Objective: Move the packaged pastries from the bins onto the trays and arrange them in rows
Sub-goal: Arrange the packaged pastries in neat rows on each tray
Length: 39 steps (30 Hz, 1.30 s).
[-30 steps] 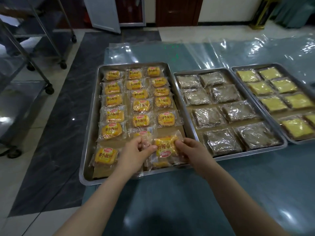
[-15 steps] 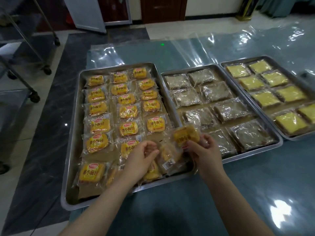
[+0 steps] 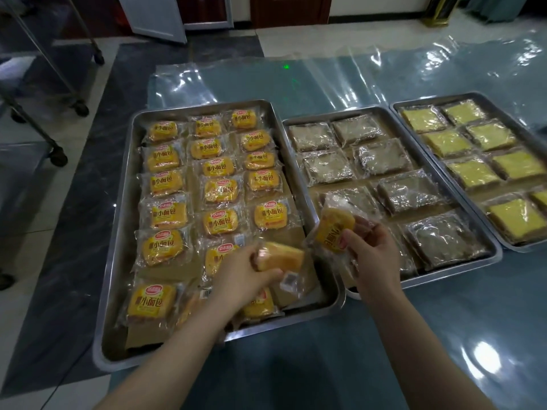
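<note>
Both bare forearms are being extended from the near edge toward the far side. The left forearm (image 3: 165,359) is being angled up to the right and the right forearm (image 3: 420,350) up to the left, so the hands are being held near each other without touching. The left hand (image 3: 245,273) is being held palm down, its back toward the camera, with its fingers curled round a wrapped pastry packet (image 3: 284,255). The right hand (image 3: 376,255) is being held slightly farther and to the right. A second wrapped packet (image 3: 334,229) is being pinched at its near end between the thumb and curled fingers and held tilted.
</note>
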### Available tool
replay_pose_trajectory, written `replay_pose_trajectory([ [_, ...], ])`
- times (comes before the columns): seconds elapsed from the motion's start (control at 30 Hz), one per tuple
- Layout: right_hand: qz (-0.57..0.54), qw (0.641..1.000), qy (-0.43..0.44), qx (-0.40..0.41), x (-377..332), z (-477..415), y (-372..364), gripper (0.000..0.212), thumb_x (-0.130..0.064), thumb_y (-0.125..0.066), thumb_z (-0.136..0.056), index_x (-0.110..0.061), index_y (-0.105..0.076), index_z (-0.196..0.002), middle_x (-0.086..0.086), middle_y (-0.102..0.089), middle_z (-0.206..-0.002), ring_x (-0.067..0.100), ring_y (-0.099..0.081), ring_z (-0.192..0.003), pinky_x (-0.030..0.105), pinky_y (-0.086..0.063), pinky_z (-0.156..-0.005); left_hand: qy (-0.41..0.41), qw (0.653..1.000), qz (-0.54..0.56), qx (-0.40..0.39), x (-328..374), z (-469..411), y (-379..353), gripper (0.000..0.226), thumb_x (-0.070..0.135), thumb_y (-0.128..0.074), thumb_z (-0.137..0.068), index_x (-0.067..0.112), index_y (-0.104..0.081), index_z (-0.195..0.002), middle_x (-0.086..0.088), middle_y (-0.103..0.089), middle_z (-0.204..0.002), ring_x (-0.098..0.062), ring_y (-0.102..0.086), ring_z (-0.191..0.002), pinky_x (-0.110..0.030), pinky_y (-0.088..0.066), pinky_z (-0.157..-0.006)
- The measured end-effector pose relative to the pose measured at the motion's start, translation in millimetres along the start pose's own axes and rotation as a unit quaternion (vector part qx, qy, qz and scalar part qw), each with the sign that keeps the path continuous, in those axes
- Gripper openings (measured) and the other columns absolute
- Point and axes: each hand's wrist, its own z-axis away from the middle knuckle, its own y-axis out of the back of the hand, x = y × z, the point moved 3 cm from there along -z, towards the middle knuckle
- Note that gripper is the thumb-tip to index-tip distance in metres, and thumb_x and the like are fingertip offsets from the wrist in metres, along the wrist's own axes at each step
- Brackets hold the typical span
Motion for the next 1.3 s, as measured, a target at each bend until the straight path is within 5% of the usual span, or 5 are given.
replay_pose_trajectory([
  [0.2,0.215,0.956,0.126,-0.153,-16,-5,-55,0.032,0.001,-0.053,-0.087,-0.030,-0.063,-0.088,-0.009,-0.067,-0.084,0.005,-0.063,-0.078,0.021,-0.051,-0.063,0.112,0.983,0.115,0.091,-49,25,59,0.020,0.036,-0.072,-0.076,0.027,-0.062,-0.092,0.006,-0.069,-0.085,-0.012,-0.066,-0.079,-0.032,-0.053,-0.069],
  [0.4,0.673,0.639,0.250,-0.276,16,-11,-112,0.020,-0.022,-0.043,-0.092,-0.025,-0.055,-0.109,0.000,-0.047,-0.124,0.023,-0.036,-0.126,0.048,-0.025,-0.106,0.143,0.947,0.234,0.170,-63,34,81,0.025,0.032,-0.073,-0.077,0.030,-0.062,-0.100,0.007,-0.071,-0.095,-0.015,-0.066,-0.090,-0.042,-0.052,-0.083],
  [0.63,0.717,0.566,0.223,-0.339,69,1,-96,0.065,-0.057,-0.030,-0.094,-0.041,0.003,-0.149,-0.006,0.021,-0.157,0.022,0.033,-0.137,0.057,0.018,-0.107,0.150,0.932,0.257,0.205,-86,50,99,0.032,0.028,-0.074,-0.076,0.029,-0.063,-0.107,0.009,-0.071,-0.096,-0.008,-0.066,-0.088,-0.032,-0.051,-0.078],
  [1.07,0.643,0.672,0.285,-0.232,45,20,-103,0.034,-0.048,-0.050,-0.089,-0.026,-0.053,-0.115,0.003,-0.045,-0.135,0.033,-0.038,-0.127,0.041,-0.037,-0.100,0.124,0.922,0.279,0.239,-96,81,114,0.025,0.022,-0.076,-0.075,0.032,-0.064,-0.096,0.015,-0.071,-0.085,-0.002,-0.066,-0.077,-0.020,-0.048,-0.064],
  [1.3,0.642,0.705,0.000,-0.302,61,59,-95,0.069,-0.066,-0.066,-0.071,-0.022,-0.035,-0.113,-0.009,-0.056,-0.093,0.012,-0.057,-0.082,0.034,-0.052,-0.068,0.111,0.925,0.282,0.228,-99,99,111,0.026,0.021,-0.077,-0.074,0.030,-0.064,-0.094,0.015,-0.072,-0.084,-0.002,-0.067,-0.075,-0.015,-0.046,-0.061],
])
